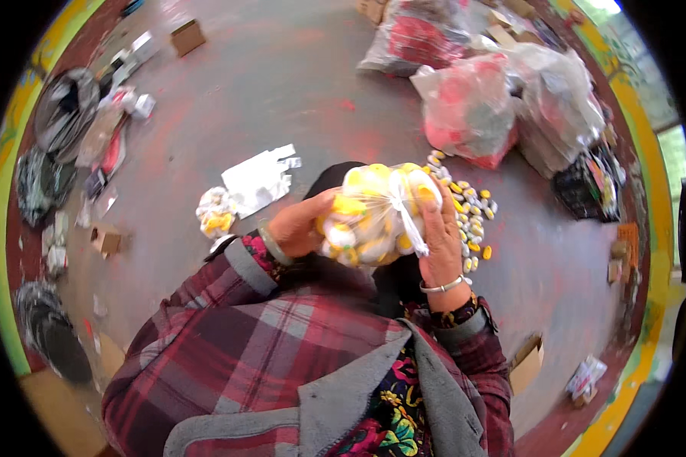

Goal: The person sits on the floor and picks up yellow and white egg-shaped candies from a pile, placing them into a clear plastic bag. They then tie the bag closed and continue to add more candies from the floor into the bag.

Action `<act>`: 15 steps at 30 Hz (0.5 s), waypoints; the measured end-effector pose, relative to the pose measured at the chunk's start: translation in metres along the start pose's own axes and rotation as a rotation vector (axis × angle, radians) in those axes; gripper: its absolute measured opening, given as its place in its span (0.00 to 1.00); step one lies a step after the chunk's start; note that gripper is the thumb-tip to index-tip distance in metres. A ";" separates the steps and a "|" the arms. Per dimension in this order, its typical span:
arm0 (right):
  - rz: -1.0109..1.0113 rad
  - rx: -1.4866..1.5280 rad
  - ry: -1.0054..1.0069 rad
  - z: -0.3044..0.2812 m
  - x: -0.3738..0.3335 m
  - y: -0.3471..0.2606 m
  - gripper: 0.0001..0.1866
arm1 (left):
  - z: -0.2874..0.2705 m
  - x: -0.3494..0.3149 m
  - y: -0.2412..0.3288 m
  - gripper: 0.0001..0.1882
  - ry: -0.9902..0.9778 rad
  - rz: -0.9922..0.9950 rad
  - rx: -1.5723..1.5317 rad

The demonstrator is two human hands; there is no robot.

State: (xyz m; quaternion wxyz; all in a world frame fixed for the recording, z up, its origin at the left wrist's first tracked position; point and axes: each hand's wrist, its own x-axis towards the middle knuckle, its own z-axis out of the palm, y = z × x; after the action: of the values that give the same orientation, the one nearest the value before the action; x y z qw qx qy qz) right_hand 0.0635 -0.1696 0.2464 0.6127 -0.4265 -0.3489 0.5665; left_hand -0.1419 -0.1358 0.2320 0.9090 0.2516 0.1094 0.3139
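Observation:
A clear plastic bag (370, 217) full of yellow and white oval pieces is held up in front of my body. White knotted plastic shows at its gathered neck, with a loose end hanging down. My left hand (301, 225) grips the bag's left side, and my right hand (440, 240) is closed around its right side, fingers over the front. To the right, loose yellow and white oval pieces (474, 212) lie spread on the floor. On the left, a second small bag (217, 212) of similar pieces rests beside some flat white plastic bags (258, 181).
Large filled translucent sacks (471, 107) stand at the far right, near a black bag (587, 185). Dark plastic bags (67, 114) and boxes line the left wall. An open cardboard box (526, 364) sits right of my body; a small carton (187, 36) lies far left.

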 end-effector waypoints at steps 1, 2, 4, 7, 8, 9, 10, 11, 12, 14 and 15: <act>-0.018 -0.014 -0.031 0.005 0.001 0.001 0.24 | -0.002 -0.005 0.004 0.32 0.009 0.035 0.027; -0.025 -0.076 -0.074 0.009 0.002 0.000 0.26 | -0.016 -0.006 0.001 0.33 0.038 0.057 0.001; -0.028 -0.131 -0.221 0.014 0.007 0.001 0.30 | -0.037 -0.019 -0.003 0.33 0.085 0.109 -0.055; -0.031 -0.301 -0.299 0.022 0.013 0.003 0.34 | -0.071 -0.039 -0.010 0.33 0.153 0.200 -0.194; -0.018 -0.337 -0.271 0.023 0.015 0.006 0.33 | -0.079 -0.045 -0.010 0.33 0.168 0.231 -0.237; -0.006 -0.373 -0.243 0.024 0.017 0.012 0.32 | -0.088 -0.050 -0.010 0.33 0.182 0.262 -0.280; 0.006 -0.408 -0.219 0.024 0.019 0.018 0.31 | -0.103 -0.057 -0.013 0.33 0.207 0.324 -0.290; 0.042 -0.423 -0.215 0.019 0.021 0.024 0.29 | -0.112 -0.063 -0.010 0.33 0.254 0.385 -0.258; 0.077 -0.438 -0.210 0.013 0.023 0.031 0.27 | -0.123 -0.073 -0.008 0.33 0.293 0.417 -0.275; 0.123 -0.446 -0.155 0.001 0.024 0.047 0.20 | -0.144 -0.094 -0.006 0.33 0.365 0.480 -0.294; 0.167 -0.447 -0.125 -0.005 0.024 0.050 0.19 | -0.154 -0.104 -0.005 0.32 0.404 0.513 -0.290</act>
State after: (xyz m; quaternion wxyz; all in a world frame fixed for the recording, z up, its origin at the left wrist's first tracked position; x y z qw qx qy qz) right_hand 0.0510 -0.1467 0.1971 0.4312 -0.5429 -0.4663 0.5494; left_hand -0.2749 -0.1446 0.1030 0.7868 0.0719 0.1743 0.5877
